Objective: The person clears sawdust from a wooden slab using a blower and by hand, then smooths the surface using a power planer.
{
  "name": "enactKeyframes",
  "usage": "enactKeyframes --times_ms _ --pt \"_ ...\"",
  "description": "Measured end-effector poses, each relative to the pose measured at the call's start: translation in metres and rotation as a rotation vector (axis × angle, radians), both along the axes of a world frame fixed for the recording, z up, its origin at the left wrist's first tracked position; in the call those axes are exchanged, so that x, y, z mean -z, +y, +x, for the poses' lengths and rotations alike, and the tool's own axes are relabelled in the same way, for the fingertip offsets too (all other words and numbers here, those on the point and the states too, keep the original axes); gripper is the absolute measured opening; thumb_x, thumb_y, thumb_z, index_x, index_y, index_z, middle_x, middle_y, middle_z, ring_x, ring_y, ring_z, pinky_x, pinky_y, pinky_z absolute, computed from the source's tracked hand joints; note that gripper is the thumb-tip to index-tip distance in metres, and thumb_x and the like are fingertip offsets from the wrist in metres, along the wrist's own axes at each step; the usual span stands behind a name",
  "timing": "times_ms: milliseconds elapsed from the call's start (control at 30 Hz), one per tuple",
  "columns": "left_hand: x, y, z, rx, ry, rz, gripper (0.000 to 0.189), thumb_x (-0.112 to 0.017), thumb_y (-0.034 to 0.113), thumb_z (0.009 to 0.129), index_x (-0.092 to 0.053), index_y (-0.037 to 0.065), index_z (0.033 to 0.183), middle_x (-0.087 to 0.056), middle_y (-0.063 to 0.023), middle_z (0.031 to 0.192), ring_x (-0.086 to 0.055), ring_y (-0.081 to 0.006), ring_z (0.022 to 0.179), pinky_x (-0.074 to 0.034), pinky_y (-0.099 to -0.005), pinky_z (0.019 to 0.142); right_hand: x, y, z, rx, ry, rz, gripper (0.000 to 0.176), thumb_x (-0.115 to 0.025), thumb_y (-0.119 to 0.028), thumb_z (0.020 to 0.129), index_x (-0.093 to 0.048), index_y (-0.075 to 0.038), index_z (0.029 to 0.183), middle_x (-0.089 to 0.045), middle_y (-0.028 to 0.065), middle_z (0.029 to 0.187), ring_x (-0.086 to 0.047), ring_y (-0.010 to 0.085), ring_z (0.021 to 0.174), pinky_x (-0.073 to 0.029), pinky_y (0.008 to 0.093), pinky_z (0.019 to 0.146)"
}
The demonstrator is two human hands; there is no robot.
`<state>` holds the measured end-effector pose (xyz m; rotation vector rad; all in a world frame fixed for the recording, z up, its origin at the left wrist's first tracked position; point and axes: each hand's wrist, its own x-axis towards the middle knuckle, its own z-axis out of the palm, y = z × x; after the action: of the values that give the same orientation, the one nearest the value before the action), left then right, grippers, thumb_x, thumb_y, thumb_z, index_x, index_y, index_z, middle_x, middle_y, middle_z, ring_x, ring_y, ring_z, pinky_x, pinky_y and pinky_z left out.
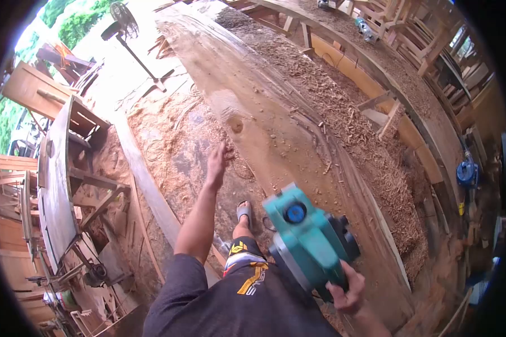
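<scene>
My right fingers (351,283) grip teal planer (306,224); left fingers (218,160) loosely open, empty. Pedestal fan (121,28), upper left.

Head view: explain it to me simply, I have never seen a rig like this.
There is no robot: one camera on a person's head looks forward and down, and its wide lens bends the edges. The right hand grips a teal power tool by its handle; whether the tool touches the plank is hard to tell. The left hand is held out, gripping nothing. The wide plank has wood chips scattered on it, with shavings heaped alongside.
</scene>
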<state>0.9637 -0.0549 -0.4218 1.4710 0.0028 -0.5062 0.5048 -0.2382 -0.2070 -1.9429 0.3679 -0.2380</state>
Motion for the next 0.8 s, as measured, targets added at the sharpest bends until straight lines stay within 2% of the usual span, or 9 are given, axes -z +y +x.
enactKeyframes --times_ms 100,133,167,233,267,333,367,633,800 --pt "0.101 0.047 -0.052 0.138 0.005 0.432 0.033 -0.059 0.040 0.099 -0.069 0.008 0.102 -0.058 0.0010 0.075 -0.052 -0.0102 0.065 -0.041 -0.0277 0.057 -0.020 0.006 0.095 -0.028 -0.032 0.053 0.049 -0.066 -0.015 0.089 -0.054 0.005 0.132 -0.070 0.0228 0.105 -0.072 0.0344 0.097 -0.056 0.0366 0.082" --pt "0.133 0.066 -0.080 0.167 -0.063 0.499 0.036 -0.062 0.034 0.094 -0.070 0.000 0.105 -0.066 -0.0058 0.076 -0.057 -0.0137 0.070 -0.048 -0.0336 0.064 -0.014 0.006 0.122 -0.040 -0.052 0.045 0.049 -0.066 -0.013 0.090 -0.053 0.004 0.133 -0.069 0.0234 0.106 -0.072 0.0351 0.098 -0.056 0.0371 0.082" --pt "0.116 0.077 -0.114 0.230 0.090 0.721 0.041 -0.062 0.038 0.093 -0.071 0.001 0.105 -0.072 -0.0138 0.085 -0.066 -0.0210 0.078 -0.052 -0.0377 0.072 -0.014 0.007 0.152 -0.061 -0.082 0.018 0.049 -0.066 -0.014 0.091 -0.052 0.004 0.134 -0.069 0.0247 0.106 -0.071 0.0367 0.098 -0.056 0.0384 0.081" --pt "0.190 0.139 -0.165 0.563 0.106 0.987 0.052 -0.060 0.054 0.089 -0.073 0.008 0.109 -0.071 -0.0226 0.100 -0.070 -0.0332 0.099 -0.052 -0.0440 0.086 -0.012 0.013 0.212 -0.057 -0.160 0.031 0.046 -0.064 -0.016 0.093 -0.053 0.004 0.133 -0.069 0.0257 0.104 -0.071 0.0387 0.097 -0.056 0.0399 0.080" --pt "0.192 0.168 -0.196 0.613 0.120 0.847 0.058 -0.060 0.059 0.086 -0.072 0.010 0.115 -0.071 -0.0227 0.106 -0.068 -0.0345 0.106 -0.051 -0.0445 0.091 -0.009 0.017 0.242 -0.043 -0.179 0.012 0.044 -0.063 -0.018 0.094 -0.054 0.002 0.132 -0.069 0.0265 0.104 -0.070 0.0401 0.098 -0.056 0.0411 0.080" --pt "0.232 0.215 -0.251 0.374 0.376 0.929 0.066 -0.061 0.061 0.087 -0.070 0.004 0.117 -0.070 -0.0245 0.111 -0.066 -0.0353 0.111 -0.049 -0.0411 0.096 -0.009 0.020 0.300 -0.030 -0.183 -0.017 0.044 -0.062 -0.025 0.095 -0.055 0.001 0.129 -0.068 0.0288 0.100 -0.068 0.0440 0.096 -0.056 0.0446 0.078" --pt "0.216 0.216 -0.264 0.154 0.578 1.011 0.062 -0.061 0.057 0.089 -0.070 0.002 0.116 -0.070 -0.0243 0.112 -0.066 -0.0331 0.113 -0.049 -0.0397 0.097 -0.008 0.022 0.327 -0.030 -0.202 0.006 0.045 -0.061 -0.027 0.095 -0.055 0.001 0.129 -0.068 0.0294 0.098 -0.068 0.0442 0.095 -0.056 0.0454 0.077" --pt "0.247 0.258 -0.218 0.133 0.376 0.779 0.037 -0.066 0.038 0.090 -0.073 0.002 0.089 -0.070 -0.0092 0.076 -0.065 -0.0174 0.065 -0.051 -0.0351 0.062 0.001 0.029 0.532 -0.054 -0.298 0.006 0.044 -0.056 -0.041 0.094 -0.062 -0.007 0.121 -0.069 0.0258 0.104 -0.064 0.0451 0.103 -0.049 0.0505 0.091" --pt "0.114 0.139 -0.049 -0.089 0.016 0.456 0.033 -0.056 0.030 0.101 -0.061 0.005 0.079 -0.046 0.0034 0.069 -0.043 -0.0088 0.067 -0.037 -0.0285 0.060 0.007 0.027 0.536 -0.089 -0.224 0.044 0.053 -0.056 -0.039 0.095 -0.053 -0.007 0.137 -0.066 0.0253 0.118 -0.061 0.0430 0.114 -0.046 0.0448 0.100"
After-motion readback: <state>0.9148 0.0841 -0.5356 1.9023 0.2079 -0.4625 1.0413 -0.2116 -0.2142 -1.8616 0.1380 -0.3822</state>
